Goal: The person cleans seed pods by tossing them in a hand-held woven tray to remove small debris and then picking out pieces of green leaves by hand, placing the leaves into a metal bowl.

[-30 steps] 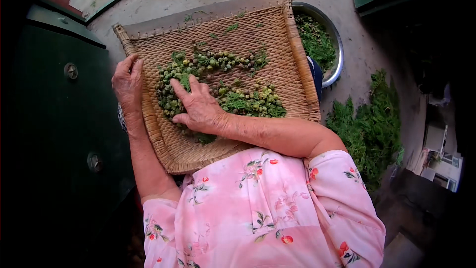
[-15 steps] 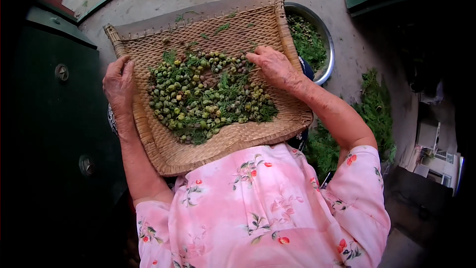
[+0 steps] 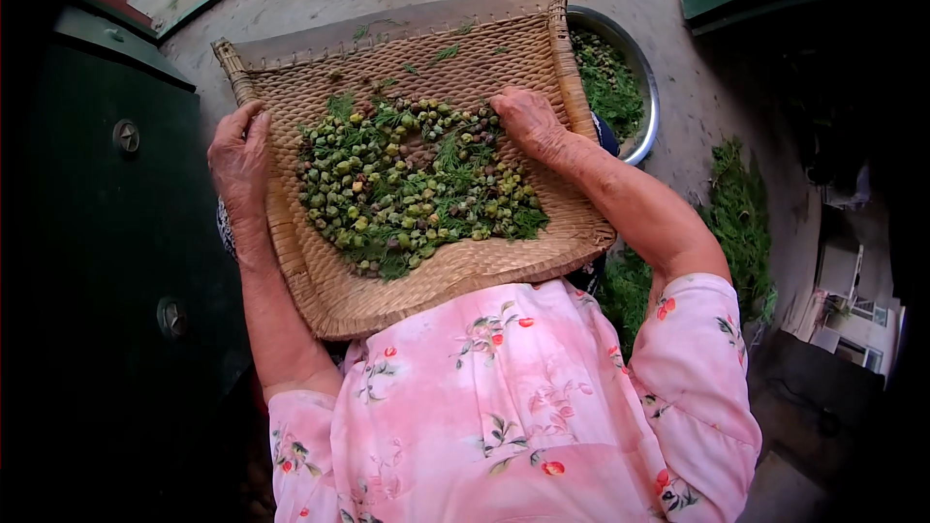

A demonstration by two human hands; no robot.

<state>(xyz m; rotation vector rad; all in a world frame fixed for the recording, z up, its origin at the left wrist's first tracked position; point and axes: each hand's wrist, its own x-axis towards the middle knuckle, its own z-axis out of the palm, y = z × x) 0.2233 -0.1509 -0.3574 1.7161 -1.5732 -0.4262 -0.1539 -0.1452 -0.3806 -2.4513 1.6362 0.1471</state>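
Head view: woven tray (image 3: 484, 68) fills the centre.
Green cones (image 3: 334, 174): spread mid-tray, mixed with leafy sprigs (image 3: 450, 157).
Left hand (image 3: 239, 157): left of centre, fingers clamped on the tray's left rim.
Right hand (image 3: 531, 123): right of centre, fingertips together beside the cones; cannot tell whether they pinch anything.
Metal basin (image 3: 653, 102): upper right, holding similar cones.
Cut greenery (image 3: 741, 218): right side.

texts: none legible | labels: none legible | numbers: none legible
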